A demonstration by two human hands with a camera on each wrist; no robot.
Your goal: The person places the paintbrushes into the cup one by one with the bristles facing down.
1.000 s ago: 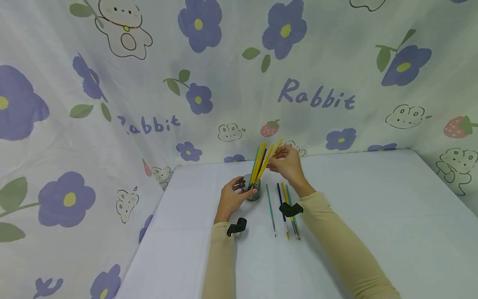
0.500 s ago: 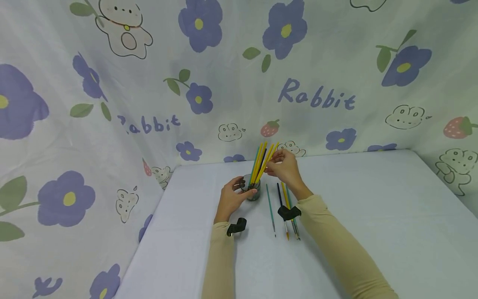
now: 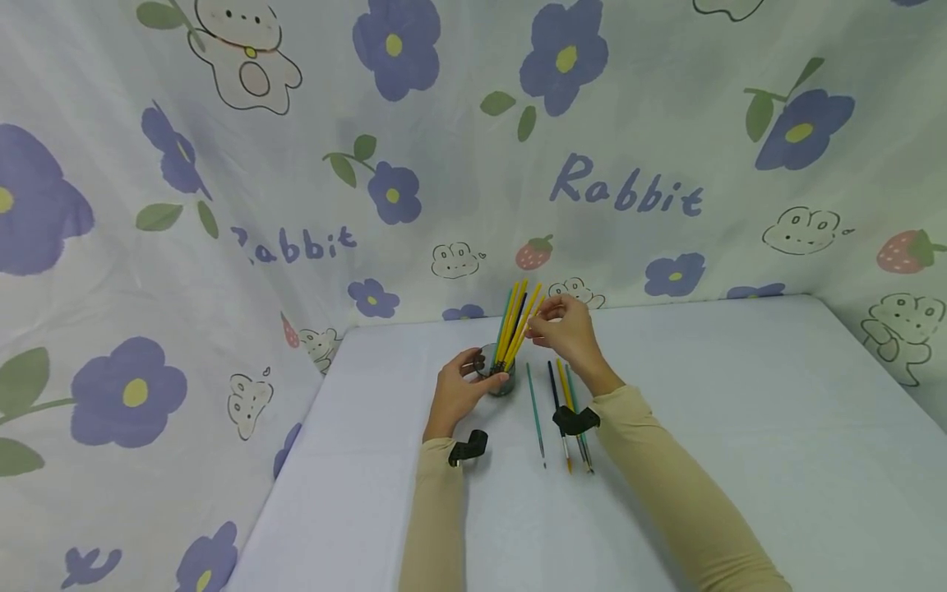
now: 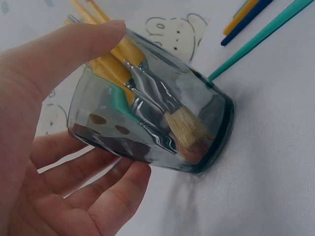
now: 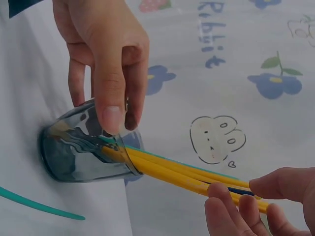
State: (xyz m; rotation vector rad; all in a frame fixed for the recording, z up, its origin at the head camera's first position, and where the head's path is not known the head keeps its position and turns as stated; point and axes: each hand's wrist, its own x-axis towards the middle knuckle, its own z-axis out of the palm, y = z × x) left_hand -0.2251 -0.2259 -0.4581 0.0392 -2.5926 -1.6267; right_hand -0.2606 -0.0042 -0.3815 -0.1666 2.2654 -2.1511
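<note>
My left hand (image 3: 453,399) holds a clear drinking glass (image 5: 74,164), thumb on the near side and fingers behind it. Several paintbrushes stand in the glass, bristles down, as the left wrist view shows; their bristles (image 4: 189,130) are near its base. The handles are yellow, teal and dark blue and lean toward the right. Above the rim, my right hand (image 3: 565,329) pinches a yellow-handled paintbrush (image 5: 172,182) near its top end, between thumb and fingers. Those fingers also lie close against the neighbouring handles, and which of them they touch is hard to tell.
On the white table (image 3: 666,493), right of the glass, lie a teal paintbrush (image 3: 536,415) and a close group with a dark blue paintbrush (image 3: 558,411), a yellow paintbrush (image 3: 564,380) and another teal one. A patterned curtain (image 3: 473,189) hangs behind and at the left.
My right hand has moved slightly left and down, bringing the yellow-handled paintbrush lower and closer to the other handles. My left hand stays on the glass.
</note>
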